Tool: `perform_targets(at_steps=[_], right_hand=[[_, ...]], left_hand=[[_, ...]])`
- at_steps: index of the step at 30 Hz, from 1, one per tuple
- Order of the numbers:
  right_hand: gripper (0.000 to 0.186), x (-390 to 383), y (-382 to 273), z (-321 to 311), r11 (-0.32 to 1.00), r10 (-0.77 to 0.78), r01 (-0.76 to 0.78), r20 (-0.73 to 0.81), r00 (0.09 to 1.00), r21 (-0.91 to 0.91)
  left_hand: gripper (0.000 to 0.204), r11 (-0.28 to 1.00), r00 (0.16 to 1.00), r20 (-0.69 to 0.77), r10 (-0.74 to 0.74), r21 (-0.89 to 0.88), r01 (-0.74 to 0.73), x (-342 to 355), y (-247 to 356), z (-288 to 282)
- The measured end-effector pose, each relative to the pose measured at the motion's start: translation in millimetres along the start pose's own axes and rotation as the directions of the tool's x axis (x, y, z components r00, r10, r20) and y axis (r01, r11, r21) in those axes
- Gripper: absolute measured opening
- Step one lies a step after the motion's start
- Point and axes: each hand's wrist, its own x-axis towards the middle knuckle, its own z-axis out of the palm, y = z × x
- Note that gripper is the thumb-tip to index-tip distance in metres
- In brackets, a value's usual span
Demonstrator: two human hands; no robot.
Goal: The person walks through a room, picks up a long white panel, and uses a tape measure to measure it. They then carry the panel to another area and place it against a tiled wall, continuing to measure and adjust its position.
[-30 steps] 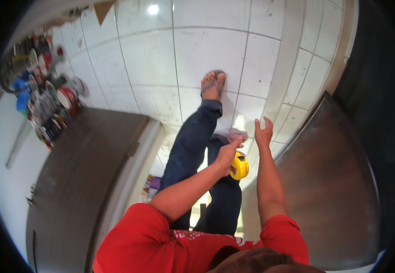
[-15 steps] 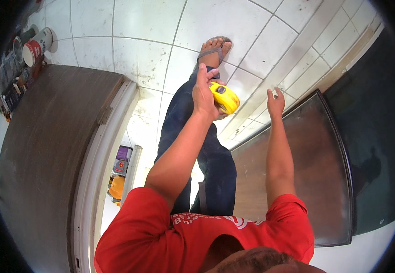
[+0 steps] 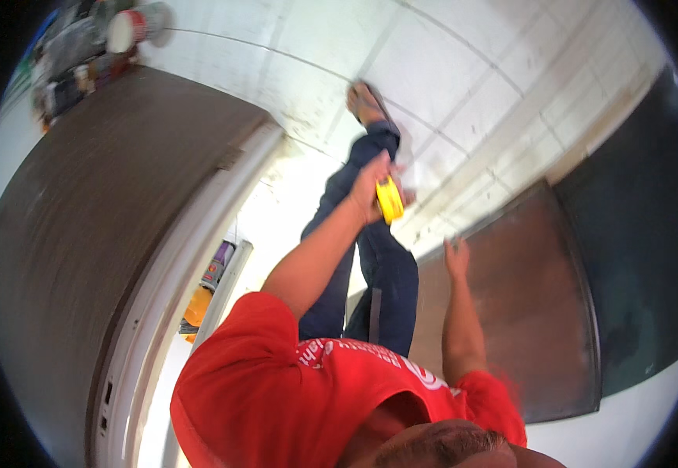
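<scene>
A yellow tape measure (image 3: 389,200) is gripped in my left hand (image 3: 368,189), which reaches out in front of my body over my dark trousers. My fingers wrap round its far side, and its case stands partly out from the palm. No drawn-out blade can be made out. My right hand (image 3: 456,256) is raised to the right, in front of the upper edge of a brown panel (image 3: 518,304). Its thumb and fingers look a little apart, though blurred, and I see nothing in them.
A brown door (image 3: 120,203) with a pale frame (image 3: 191,257) stands on the left. Beyond it are a red-and-white tub (image 3: 126,31) and piled goods. An orange round thing (image 3: 198,306) shows through the doorway. White tiles (image 3: 315,39) cover the floor; a dark panel (image 3: 628,257) stands right.
My right hand has come back nearer my body. The left hand has moved slightly nearer and to the right with the tape measure, which now appears turned more upright. The whole view has shifted.
</scene>
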Motion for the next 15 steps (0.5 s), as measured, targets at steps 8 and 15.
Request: perform_targets(at_steps=[8, 15], right_hand=[[0.055, -104.5, -47.9, -66.1, 0.987, 0.073, -0.099, 0.199, 0.977, 0.125], [0.052, -47.3, -208.3, -198.4, 0.911, -0.059, 0.025, 0.07, 0.996, 0.411]], left_hand=[[0.036, 0.958, 0.994, -0.105, 0.031, 0.287, 0.0, -162.4, 54.3, 24.4], [0.03, 0.859, 0.93, -0.19, 0.313, 0.474, -0.193, -221.9, 130.5, 48.6]])
